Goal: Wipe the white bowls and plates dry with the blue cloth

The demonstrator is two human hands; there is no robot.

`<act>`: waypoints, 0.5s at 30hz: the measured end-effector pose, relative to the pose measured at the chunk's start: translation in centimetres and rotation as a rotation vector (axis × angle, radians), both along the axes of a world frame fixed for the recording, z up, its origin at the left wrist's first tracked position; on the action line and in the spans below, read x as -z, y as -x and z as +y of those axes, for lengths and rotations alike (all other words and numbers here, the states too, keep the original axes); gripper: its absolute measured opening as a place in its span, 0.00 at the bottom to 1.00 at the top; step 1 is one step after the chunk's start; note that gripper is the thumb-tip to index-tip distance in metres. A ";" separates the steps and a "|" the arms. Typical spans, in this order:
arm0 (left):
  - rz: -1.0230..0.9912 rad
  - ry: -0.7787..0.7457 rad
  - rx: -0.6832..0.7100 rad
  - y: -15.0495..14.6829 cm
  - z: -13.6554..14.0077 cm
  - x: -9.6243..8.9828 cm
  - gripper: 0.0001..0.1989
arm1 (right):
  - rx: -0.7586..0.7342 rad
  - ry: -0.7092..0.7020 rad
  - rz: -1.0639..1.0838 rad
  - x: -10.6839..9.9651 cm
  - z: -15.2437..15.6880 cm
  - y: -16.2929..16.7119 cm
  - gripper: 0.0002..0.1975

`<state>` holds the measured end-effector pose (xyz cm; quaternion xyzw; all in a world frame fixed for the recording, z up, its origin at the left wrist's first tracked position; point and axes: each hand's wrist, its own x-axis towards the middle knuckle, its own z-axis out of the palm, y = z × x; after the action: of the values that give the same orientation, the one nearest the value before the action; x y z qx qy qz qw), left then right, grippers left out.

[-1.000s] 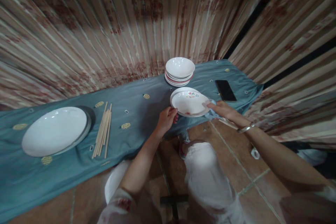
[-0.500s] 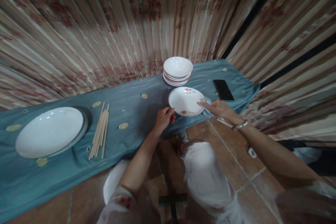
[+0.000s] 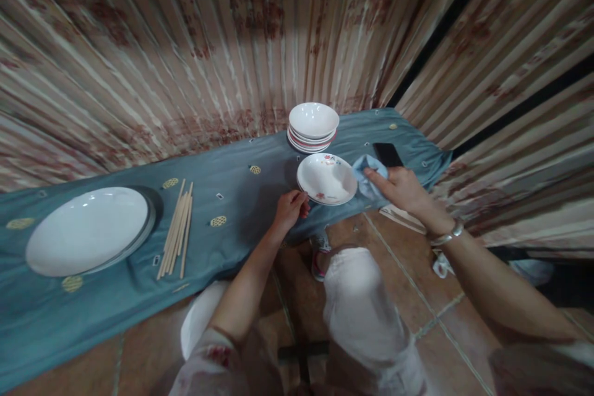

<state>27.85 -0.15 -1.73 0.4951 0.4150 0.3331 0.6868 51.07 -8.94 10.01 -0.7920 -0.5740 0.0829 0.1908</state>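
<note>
A white plate [image 3: 326, 180] with red and blue flower prints lies at the near edge of the cloth-covered table, slightly tilted. My left hand [image 3: 291, 209] pinches its near left rim between thumb and curled fingers. To the right of the plate, my right hand [image 3: 398, 189] grips a crumpled light blue cloth [image 3: 370, 173]. That cloth bunches just off the plate's right rim. Right behind the plate stands a stack of white bowls [image 3: 314, 122], some with red bands.
A black phone [image 3: 388, 154] lies beyond my right hand, partly covered by it. On the left are several wooden chopsticks [image 3: 177, 232] and a stack of large white plates [image 3: 88, 232]. A pleated curtain [image 3: 260, 43] hangs along the table's back edge.
My right hand and the blue cloth have moved right, off the plate's surface, and more of the cloth shows. My left hand keeps its hold on the rim.
</note>
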 end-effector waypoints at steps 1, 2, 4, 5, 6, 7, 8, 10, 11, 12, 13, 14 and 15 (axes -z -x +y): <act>-0.003 0.000 -0.001 0.2 -0.2 -0.1 0.15 | -0.035 -0.009 0.049 -0.1 0.0 1.1 0.35; -0.006 -0.001 -0.003 0.5 -0.4 -0.2 0.15 | -0.088 -0.014 0.104 -0.2 0.1 2.3 0.35; -0.009 -0.005 -0.014 1.3 -0.8 -0.5 0.15 | -0.178 -0.030 0.214 -0.1 0.7 5.0 0.33; -0.010 -0.009 -0.023 1.8 -1.0 -0.6 0.15 | -0.214 -0.032 0.263 0.1 1.1 6.4 0.32; -0.012 -0.014 -0.035 2.4 -1.2 -0.7 0.15 | -0.230 -0.052 0.305 0.3 1.6 7.9 0.30; -0.013 -0.020 -0.052 3.1 -1.4 -0.8 0.14 | -0.247 -0.069 0.350 0.5 2.2 9.3 0.28; -0.013 -0.027 -0.073 3.8 -1.5 -0.9 0.14 | -0.266 -0.080 0.397 0.9 2.7 10.8 0.27; -0.015 -0.045 -0.130 5.3 -1.6 -0.9 0.12 | -0.314 -0.050 0.501 1.7 3.9 13.7 0.26; -0.016 -0.056 -0.166 6.0 -1.5 -0.9 0.11 | -0.336 -0.029 0.563 2.3 4.5 15.1 0.27; -0.019 -0.069 -0.208 6.9 -1.5 -0.9 0.10 | -0.344 -0.021 0.610 2.9 5.1 16.5 0.27; -0.024 -0.085 -0.254 7.7 -1.4 -0.9 0.08 | -0.346 -0.021 0.657 3.5 5.7 17.9 0.27; -0.030 -0.102 -0.304 8.6 -1.2 -0.9 0.06 | -0.356 -0.009 0.720 4.2 6.3 19.2 0.27; -0.038 -0.119 -0.354 9.6 -1.1 -0.8 0.05 | -0.350 0.011 0.808 4.8 6.9 20.5 0.27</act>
<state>18.25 -1.23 -0.89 0.4477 0.4622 0.4821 0.5946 30.56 -2.05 5.19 -0.5880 -0.5783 0.4201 0.3787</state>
